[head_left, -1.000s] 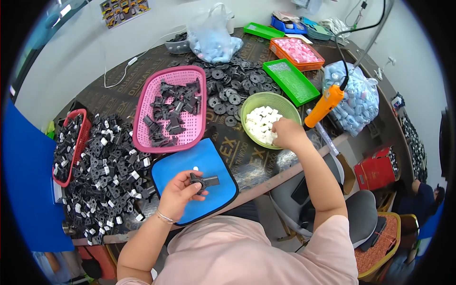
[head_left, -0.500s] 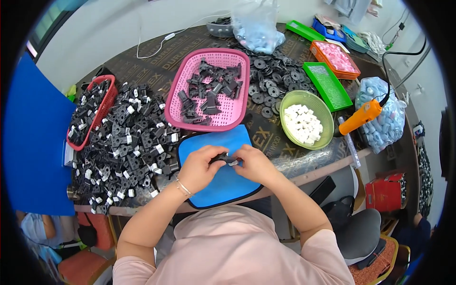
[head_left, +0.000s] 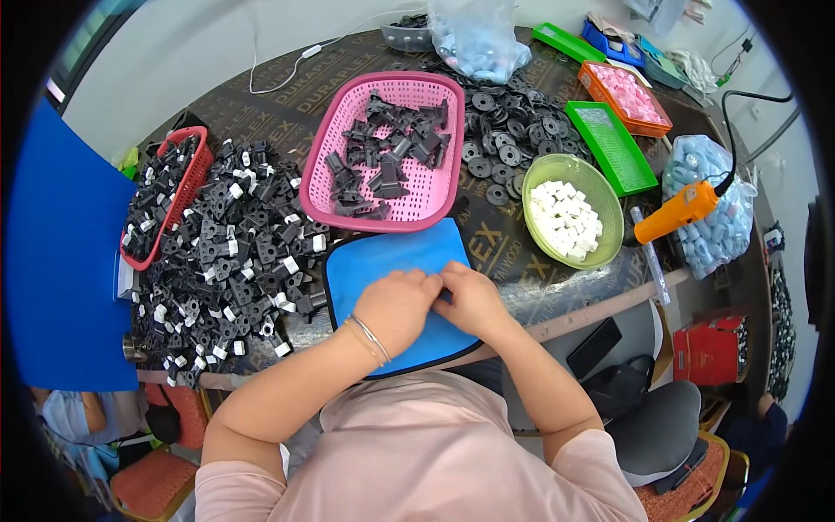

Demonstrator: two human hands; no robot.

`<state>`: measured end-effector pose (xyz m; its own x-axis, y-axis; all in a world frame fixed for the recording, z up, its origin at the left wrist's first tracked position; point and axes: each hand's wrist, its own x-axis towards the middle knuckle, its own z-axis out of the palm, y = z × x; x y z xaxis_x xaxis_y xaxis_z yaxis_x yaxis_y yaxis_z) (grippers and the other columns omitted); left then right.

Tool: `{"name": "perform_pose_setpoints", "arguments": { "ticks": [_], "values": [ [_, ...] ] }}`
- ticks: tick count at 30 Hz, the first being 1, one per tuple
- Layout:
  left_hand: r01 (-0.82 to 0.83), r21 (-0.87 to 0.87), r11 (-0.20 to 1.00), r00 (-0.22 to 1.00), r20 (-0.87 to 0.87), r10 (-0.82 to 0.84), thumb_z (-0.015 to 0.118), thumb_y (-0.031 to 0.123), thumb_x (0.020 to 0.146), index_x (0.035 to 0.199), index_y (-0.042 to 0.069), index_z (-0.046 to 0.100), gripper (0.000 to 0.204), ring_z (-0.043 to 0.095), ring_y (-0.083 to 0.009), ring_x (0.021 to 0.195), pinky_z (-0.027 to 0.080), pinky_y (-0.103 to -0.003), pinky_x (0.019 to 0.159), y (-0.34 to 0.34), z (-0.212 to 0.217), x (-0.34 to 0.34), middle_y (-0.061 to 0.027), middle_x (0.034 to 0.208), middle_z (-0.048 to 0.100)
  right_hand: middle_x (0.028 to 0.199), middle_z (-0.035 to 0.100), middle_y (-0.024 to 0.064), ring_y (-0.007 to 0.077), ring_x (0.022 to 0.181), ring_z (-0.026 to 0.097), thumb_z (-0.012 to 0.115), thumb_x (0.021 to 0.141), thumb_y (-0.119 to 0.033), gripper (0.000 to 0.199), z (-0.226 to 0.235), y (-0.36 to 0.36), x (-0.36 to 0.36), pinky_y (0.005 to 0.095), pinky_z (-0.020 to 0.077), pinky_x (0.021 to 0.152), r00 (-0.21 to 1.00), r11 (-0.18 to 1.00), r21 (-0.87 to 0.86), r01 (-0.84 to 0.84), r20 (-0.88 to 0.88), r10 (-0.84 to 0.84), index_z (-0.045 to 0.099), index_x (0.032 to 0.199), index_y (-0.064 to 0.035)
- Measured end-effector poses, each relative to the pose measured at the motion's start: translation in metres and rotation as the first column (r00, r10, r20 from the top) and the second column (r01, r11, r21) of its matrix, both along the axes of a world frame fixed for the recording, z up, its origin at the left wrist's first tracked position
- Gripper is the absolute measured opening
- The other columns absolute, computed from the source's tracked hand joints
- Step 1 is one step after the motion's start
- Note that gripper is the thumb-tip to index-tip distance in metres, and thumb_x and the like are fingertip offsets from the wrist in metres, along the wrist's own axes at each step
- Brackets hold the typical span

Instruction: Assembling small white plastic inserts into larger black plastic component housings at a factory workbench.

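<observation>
Over a blue cloth mat (head_left: 370, 258) with black edging, my left hand (head_left: 396, 306) and my right hand (head_left: 474, 302) meet, fingers closed and almost touching. The small black plastic part seen in them half a second ago is covered by my fingers now. Beyond the mat lies a pink basket (head_left: 454, 174) with loose black plastic parts (head_left: 391, 174) inside. A large heap of black parts with white pieces attached (head_left: 239, 244) spreads to the left. Right of my hands, a light green basket (head_left: 614, 217) contains small white pieces (head_left: 564, 222).
A red basket (head_left: 205, 165) of black parts borders the heap. Black discs (head_left: 500, 143) are piled behind the green basket. An orange-handled tool (head_left: 678, 211) hangs at the right near a bag of pale blue pieces (head_left: 709, 196). Green trays (head_left: 613, 148) lie farther back.
My hands have closed together, and the left has turned over so its back faces up, hiding the black plastic part. The view has shifted slightly.
</observation>
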<state>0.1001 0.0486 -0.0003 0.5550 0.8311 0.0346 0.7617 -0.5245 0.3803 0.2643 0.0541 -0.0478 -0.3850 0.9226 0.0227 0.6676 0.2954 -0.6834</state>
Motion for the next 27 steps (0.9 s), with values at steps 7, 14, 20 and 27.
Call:
{"name": "perform_pose_setpoints", "arguments": {
  "ticks": [7, 14, 20, 27],
  "values": [
    [0.093, 0.010, 0.996, 0.994, -0.057, -0.093, 0.054, 0.009, 0.075, 0.097, 0.006, 0.056, 0.022, 0.062, -0.0278, 0.075, 0.051, -0.038, 0.063, 0.006, -0.004, 0.005, -0.0106, 0.082, 0.061, 0.085, 0.059, 0.0104, 0.0325, 0.080, 0.059, 0.070, 0.067, -0.014, 0.018, -0.006, 0.000, 0.001, 0.0415, 0.0480, 0.068, 1.000, 1.000, -0.013, 0.017, -0.010, -0.017, 0.062, 0.082, -0.0067],
    [-0.008, 0.005, 1.000, 1.000, 0.027, 0.008, 0.054, 0.009, 0.077, 0.102, 0.006, 0.056, 0.025, 0.062, -0.0291, 0.078, 0.051, -0.039, 0.065, -0.009, -0.009, 0.005, -0.0111, 0.085, 0.061, 0.084, 0.060, 0.0101, 0.0314, 0.078, 0.059, 0.070, 0.067, -0.013, 0.018, -0.003, -0.003, -0.002, 0.0392, 0.0482, 0.067, 0.998, 0.999, -0.002, 0.032, -0.045, -0.032, 0.063, 0.083, -0.0069],
    [-0.231, 0.081, 0.970, 0.971, 0.077, 0.225, 0.050, 0.011, 0.083, 0.097, 0.007, 0.055, 0.016, 0.061, -0.0374, 0.075, 0.049, -0.046, 0.066, -0.004, 0.044, -0.066, -0.0152, 0.076, 0.062, 0.084, 0.060, 0.0076, 0.0230, 0.069, 0.059, 0.071, 0.070, -0.017, 0.025, 0.001, -0.005, -0.005, 0.0349, 0.0484, 0.065, 0.999, 0.998, -0.057, 0.032, -0.009, -0.033, 0.067, 0.094, -0.0096],
    [-0.470, 0.570, 0.674, 0.817, -0.008, 0.577, 0.068, 0.015, 0.074, 0.127, 0.001, 0.043, 0.060, 0.039, -0.0372, 0.122, 0.031, -0.047, 0.101, 0.013, 0.087, -0.171, -0.0211, 0.129, 0.044, 0.079, 0.058, 0.0069, 0.0173, 0.060, 0.055, 0.074, 0.070, -0.014, 0.023, 0.014, -0.004, -0.001, 0.0311, 0.0465, 0.058, 0.995, 0.997, -0.006, -0.072, -0.064, 0.071, 0.068, 0.092, -0.0081]
  ]
}}
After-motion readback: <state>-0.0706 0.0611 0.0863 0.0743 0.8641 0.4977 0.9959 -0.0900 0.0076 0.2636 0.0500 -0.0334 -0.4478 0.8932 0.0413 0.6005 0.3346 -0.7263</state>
